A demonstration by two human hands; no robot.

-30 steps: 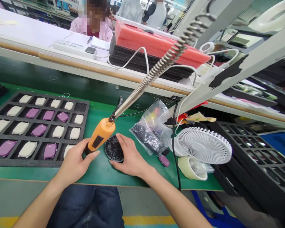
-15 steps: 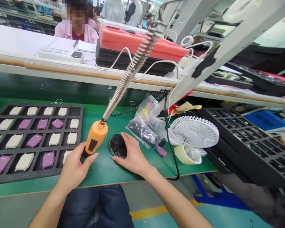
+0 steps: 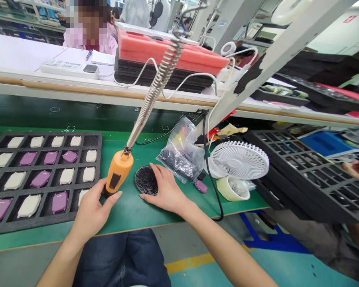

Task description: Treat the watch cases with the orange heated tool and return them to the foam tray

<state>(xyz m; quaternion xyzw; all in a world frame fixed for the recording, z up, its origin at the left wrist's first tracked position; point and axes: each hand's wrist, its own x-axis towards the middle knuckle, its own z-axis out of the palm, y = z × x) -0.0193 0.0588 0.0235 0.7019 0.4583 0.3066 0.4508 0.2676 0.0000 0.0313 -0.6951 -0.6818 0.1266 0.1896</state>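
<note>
Nothing legible: the red wall signs (image 3: 351, 7) and the marking on the plastic bag (image 3: 189, 154) both too small to read.

Left hand (image 3: 91, 211) curled; right hand (image 3: 166, 191) splayed downward

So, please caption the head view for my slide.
Left hand touching orange corded tool, right hand on round black disc.

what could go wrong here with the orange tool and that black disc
The orange handheld tool hangs on a coiled spring cord, and the left hand seems only to cup its lower end. If released, it might swing into the parts in the black foam tray beside it.

The right hand presses the round black disc flat on the green bench mat. If the disc slid, it could catch the loose purple piece near the plastic bag.
</note>
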